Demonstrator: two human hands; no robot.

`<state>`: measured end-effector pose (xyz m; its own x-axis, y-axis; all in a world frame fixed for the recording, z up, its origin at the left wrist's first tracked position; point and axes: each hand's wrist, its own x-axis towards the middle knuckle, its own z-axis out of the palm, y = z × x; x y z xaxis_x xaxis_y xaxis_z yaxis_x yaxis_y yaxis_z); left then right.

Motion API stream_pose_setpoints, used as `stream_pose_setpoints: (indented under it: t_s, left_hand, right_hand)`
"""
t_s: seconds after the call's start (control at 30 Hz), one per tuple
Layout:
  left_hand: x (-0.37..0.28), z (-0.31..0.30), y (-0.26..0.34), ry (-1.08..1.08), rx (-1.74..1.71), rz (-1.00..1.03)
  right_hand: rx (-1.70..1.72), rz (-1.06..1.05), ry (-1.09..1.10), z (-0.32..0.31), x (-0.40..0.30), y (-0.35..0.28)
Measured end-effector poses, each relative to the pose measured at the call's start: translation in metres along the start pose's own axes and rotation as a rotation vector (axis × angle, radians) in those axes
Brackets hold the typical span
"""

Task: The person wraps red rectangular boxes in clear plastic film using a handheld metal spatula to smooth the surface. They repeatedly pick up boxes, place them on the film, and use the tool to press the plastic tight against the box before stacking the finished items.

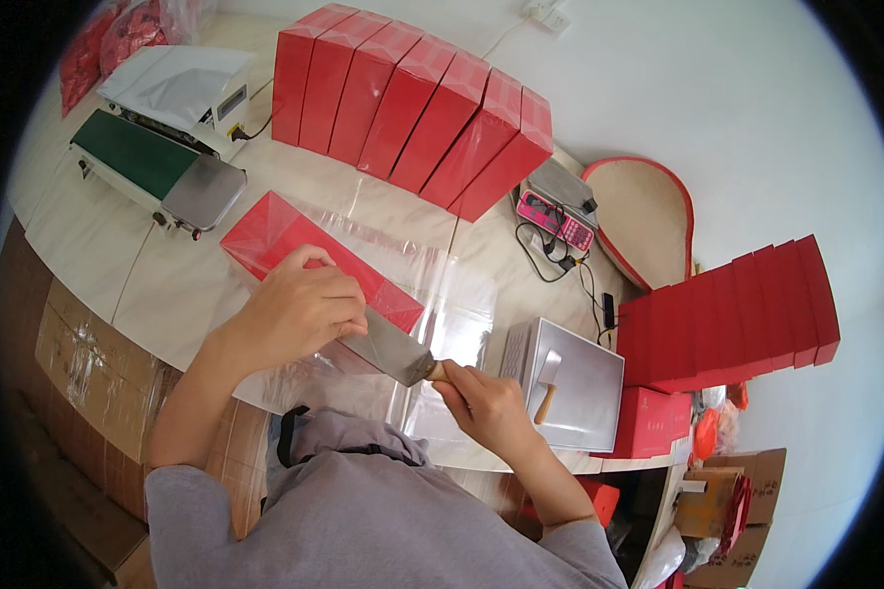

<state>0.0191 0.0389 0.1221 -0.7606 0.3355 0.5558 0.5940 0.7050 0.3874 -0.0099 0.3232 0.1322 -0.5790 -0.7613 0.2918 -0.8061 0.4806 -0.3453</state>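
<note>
A red box lies wrapped in clear plastic film on the marbled table before me. My left hand is over the near side of the box, fingers curled down beside the blade. Whether those fingers pinch the film is hidden. My right hand grips the wooden handle of a broad metal scraper. Its flat blade rests along the near side of the box, beneath my left fingertips. Loose clear film spreads on the table to the right of the box and under it.
Red boxes stand in a row behind, and more red boxes are stacked at right. A second scraper lies on a metal-topped hot plate. A green-belted sealing machine is at left. Cables trail by a pink-panelled scale.
</note>
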Motion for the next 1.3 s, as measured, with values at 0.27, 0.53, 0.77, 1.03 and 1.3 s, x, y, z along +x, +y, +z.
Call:
stream_pose_setpoints:
  t_s: [0.27,0.53,0.77,1.03,1.3]
  left_hand:
    - [0.011,0.002,-0.01,-0.027,-0.125,-0.054]
    - [0.02,0.016,-0.032,-0.183,-0.205,-0.175]
    - [0.023,0.021,-0.041,-0.284,-0.263,-0.189]
    - [0.025,0.02,-0.046,-0.307,-0.307,-0.183]
    - [0.017,0.011,-0.055,0.043,-0.133,-0.362]
  right_hand:
    - [0.141,0.321,-0.07,-0.037,-0.045,0.031]
    - [0.228,0.244,-0.068,-0.025,-0.033,0.011]
    - [0.213,0.036,-0.121,0.0,0.002,-0.011]
    - [0.092,0.037,-0.11,0.002,0.019,-0.014]
    - [0.08,0.193,-0.038,0.005,0.006,-0.019]
